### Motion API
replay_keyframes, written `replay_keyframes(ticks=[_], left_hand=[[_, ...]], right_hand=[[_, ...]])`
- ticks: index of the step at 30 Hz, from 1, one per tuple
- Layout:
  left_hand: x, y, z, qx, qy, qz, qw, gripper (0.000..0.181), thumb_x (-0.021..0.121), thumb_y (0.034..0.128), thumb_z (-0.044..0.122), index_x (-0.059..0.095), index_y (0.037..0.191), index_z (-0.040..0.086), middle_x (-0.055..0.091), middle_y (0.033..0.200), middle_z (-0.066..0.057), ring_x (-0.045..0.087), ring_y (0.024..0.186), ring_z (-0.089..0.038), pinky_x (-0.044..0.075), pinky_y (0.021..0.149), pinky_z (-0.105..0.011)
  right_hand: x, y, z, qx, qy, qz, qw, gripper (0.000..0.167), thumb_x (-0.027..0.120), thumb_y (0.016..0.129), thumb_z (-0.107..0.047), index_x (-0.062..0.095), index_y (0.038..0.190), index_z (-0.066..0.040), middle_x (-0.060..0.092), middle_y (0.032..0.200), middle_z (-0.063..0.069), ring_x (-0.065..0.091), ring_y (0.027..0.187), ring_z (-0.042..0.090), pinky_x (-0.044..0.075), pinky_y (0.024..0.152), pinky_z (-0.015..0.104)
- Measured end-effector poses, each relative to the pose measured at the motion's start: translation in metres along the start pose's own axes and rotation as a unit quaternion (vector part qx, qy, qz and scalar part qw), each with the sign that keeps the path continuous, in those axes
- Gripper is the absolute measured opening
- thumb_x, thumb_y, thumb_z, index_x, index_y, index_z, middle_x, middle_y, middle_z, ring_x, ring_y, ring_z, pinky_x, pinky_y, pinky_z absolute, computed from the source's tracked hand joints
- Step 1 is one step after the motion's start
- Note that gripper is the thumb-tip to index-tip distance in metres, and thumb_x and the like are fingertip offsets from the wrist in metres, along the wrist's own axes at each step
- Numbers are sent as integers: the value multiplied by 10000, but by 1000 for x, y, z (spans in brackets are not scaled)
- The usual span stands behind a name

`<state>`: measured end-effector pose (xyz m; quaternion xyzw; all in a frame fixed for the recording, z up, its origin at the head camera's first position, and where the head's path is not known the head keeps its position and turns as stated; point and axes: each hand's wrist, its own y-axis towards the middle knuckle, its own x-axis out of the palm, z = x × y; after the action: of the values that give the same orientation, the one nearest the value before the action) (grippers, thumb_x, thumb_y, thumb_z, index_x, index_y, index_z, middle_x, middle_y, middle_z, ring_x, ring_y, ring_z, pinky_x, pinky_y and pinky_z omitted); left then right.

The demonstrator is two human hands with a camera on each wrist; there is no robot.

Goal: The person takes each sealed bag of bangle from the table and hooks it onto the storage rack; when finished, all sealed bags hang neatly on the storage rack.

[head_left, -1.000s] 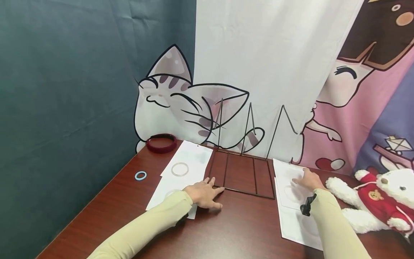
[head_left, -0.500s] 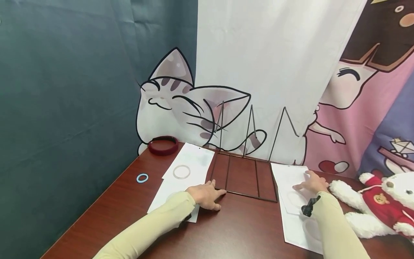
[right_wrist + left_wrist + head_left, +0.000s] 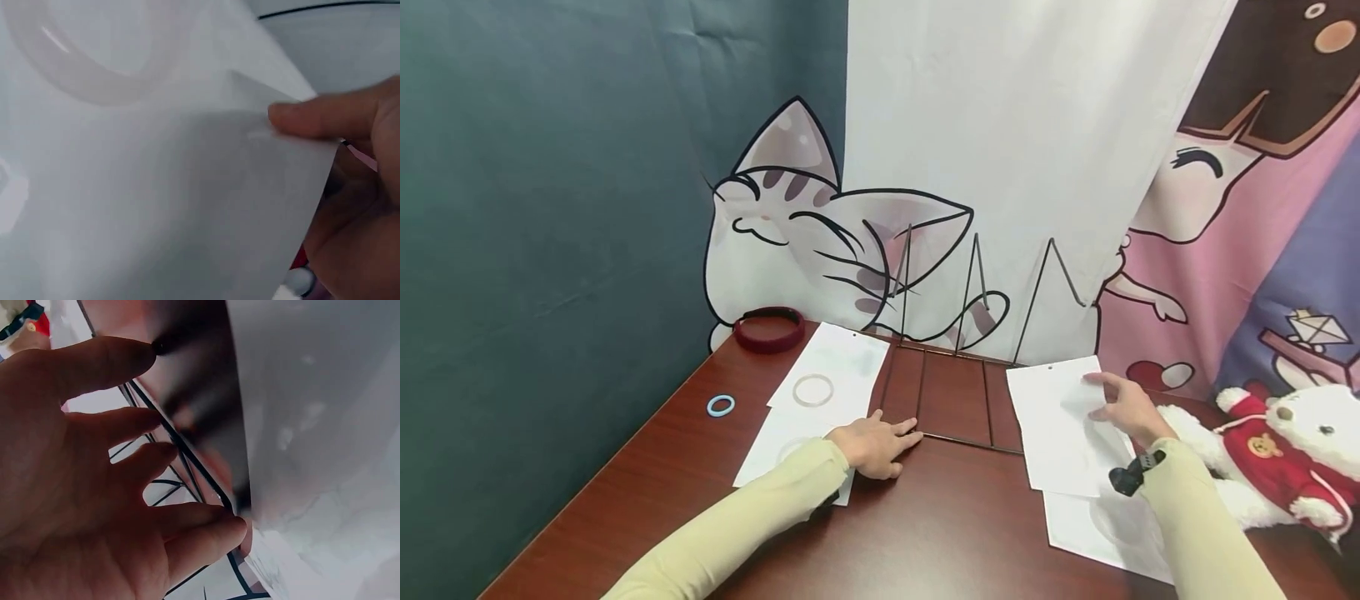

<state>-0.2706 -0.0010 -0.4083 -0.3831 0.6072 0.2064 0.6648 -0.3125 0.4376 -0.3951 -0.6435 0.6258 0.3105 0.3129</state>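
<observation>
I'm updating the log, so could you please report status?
Left fingers spread at wire rack. Right fingers pinching edge of paper sheet. Possible obstruction: nearby teddy bear.

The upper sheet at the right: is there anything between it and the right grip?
Nothing visible: the right grip pinches the upper sheet directly at its edge. The lower sheet lies partly beneath it, not between.

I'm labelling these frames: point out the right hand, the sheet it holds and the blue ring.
Right hand [image 3: 1129, 408]: head view, back of the hand.
Held sheet [image 3: 1058, 427]: head view, middle of the paper.
Blue ring [image 3: 719, 414]: head view, near edge.
</observation>
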Motion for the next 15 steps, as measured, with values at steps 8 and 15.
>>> replay_keyframes(ticks=[8,15], left_hand=[[-1,1,0,268,317,147,9990,614,554,989,381,367,1564,282,317,1649,106,455,1448,-296,315,1226,-468],[-1,6,0,333,433,346,9979,593,571,979,363,422,1539,238,399,1612,74,500,1413,-147,391,1179,-428]], right_hand=[[-21,-26,-24,-653,-85,557,9963,768,739,829,-41,404,1519,-20,521,1401,363,675,1050,161,553,749,248],[-17,-48,-43,-895,107,2085,9739,468,722,868,-24,633,1328,-45,730,1046,101,560,773,-149,481,619,131]])
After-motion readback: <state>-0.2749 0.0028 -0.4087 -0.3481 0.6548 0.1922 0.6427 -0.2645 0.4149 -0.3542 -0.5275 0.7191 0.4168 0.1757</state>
